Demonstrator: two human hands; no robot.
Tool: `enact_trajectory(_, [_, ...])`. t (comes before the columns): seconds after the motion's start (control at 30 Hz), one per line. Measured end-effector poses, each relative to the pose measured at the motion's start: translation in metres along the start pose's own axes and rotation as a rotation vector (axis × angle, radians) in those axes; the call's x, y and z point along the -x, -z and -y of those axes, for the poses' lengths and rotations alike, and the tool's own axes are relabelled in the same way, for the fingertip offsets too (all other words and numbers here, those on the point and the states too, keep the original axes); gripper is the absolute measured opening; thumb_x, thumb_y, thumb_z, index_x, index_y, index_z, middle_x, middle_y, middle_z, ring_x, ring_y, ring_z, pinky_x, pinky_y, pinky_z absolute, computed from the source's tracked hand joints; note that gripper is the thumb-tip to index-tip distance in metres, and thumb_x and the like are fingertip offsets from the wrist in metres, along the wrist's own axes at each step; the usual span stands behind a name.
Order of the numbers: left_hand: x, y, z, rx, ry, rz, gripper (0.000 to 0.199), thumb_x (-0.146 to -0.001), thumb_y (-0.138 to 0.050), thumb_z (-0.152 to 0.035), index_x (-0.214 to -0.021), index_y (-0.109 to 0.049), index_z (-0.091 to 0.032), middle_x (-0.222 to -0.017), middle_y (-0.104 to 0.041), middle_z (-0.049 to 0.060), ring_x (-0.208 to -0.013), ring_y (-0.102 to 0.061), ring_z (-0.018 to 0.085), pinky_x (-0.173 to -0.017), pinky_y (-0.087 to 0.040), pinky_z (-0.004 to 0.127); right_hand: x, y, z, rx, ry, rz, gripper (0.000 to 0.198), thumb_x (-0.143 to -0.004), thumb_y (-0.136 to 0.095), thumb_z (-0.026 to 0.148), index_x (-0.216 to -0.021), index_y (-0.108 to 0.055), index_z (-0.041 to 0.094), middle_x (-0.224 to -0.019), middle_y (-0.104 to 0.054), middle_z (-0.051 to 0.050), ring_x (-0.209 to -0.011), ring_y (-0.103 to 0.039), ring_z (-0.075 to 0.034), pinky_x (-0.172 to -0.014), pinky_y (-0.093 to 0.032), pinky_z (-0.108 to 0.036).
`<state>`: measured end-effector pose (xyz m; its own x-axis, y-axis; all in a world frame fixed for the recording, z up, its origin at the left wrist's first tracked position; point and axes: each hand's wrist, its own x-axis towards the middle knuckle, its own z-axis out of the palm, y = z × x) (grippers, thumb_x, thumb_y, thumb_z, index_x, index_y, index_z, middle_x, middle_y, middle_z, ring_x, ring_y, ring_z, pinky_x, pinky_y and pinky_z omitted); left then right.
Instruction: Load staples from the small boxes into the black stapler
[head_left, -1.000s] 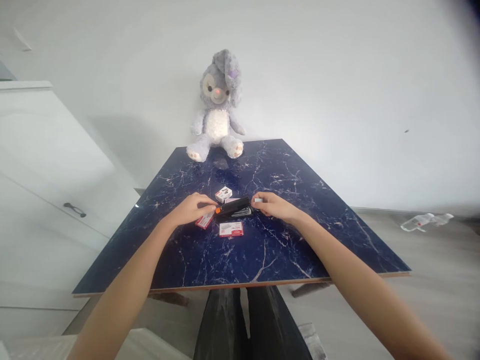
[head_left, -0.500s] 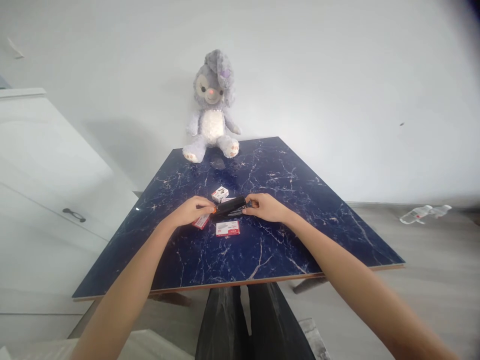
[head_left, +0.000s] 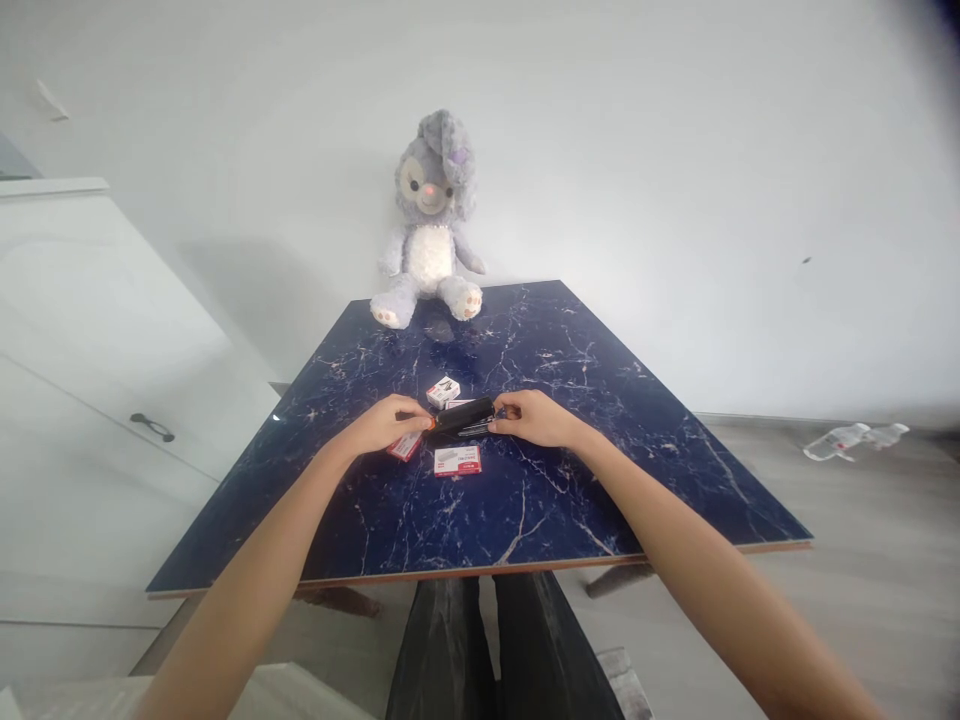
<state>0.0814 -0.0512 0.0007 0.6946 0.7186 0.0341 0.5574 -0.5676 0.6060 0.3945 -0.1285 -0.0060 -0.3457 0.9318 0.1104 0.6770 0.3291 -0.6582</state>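
A black stapler (head_left: 466, 414) with an orange end lies over the middle of the table, tilted up toward the right, and a metal strip shows along its lower side. My left hand (head_left: 390, 422) has its fingers closed on the orange end. At the opposite end, my right hand (head_left: 531, 418) pinches the stapler between thumb and fingers. A small white and red box (head_left: 443, 391) stands just behind it. One red and white box (head_left: 405, 446) lies partly under my left hand, and another flat red and white box (head_left: 457, 461) lies in front of the stapler.
The dark blue marbled table (head_left: 525, 520) has its front edge close to my legs. A grey plush toy (head_left: 431, 230) sits at the back against the wall. To the left stands a white cabinet (head_left: 90, 380). Clear plastic bottles (head_left: 840, 440) lie on the floor at right.
The whole view has shifted slightly. Both hands stay on the stapler, at nearly the same spot over the table, and the boxes have not moved.
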Motion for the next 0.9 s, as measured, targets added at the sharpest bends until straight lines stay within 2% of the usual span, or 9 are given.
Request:
enact_trajectory(0.37, [0.0, 0.0, 0.001, -0.037, 0.039, -0.037, 0.04, -0.085, -0.062, -0.059, -0.09, -0.078, -0.022, -0.102, -0.074, 0.008, -0.101, -0.064, 0.026, -0.094, -0.047, 0.039, 0.001, 0.001, -0.001, 0.005, 0.012, 0.012, 0.023, -0.085, -0.066, 0.042, -0.094, -0.067, 0.021, -0.066, -0.058, 0.003, -0.06, -0.051, -0.014, -0.06, -0.03, -0.026])
enact_trajectory(0.57, [0.002, 0.001, -0.001, -0.049, 0.052, -0.042, 0.041, -0.084, -0.063, -0.06, -0.093, -0.078, -0.024, -0.109, -0.072, 0.01, -0.111, -0.06, 0.03, -0.099, -0.044, 0.042, 0.0, -0.002, 0.001, -0.002, -0.006, 0.021, 0.025, -0.085, -0.066, 0.04, -0.1, -0.066, 0.02, -0.069, -0.061, 0.003, -0.06, -0.051, -0.014, -0.059, -0.031, -0.026])
enact_trajectory(0.9, [0.0, 0.006, -0.009, -0.01, 0.074, -0.005, 0.039, -0.084, -0.065, -0.056, -0.101, -0.077, -0.023, -0.109, -0.074, 0.008, -0.1, -0.067, 0.027, -0.086, -0.05, 0.035, -0.001, -0.002, 0.003, -0.014, -0.002, 0.043, 0.022, -0.083, -0.066, 0.039, -0.095, -0.068, 0.02, -0.068, -0.061, 0.003, -0.059, -0.051, -0.013, -0.058, -0.031, -0.027])
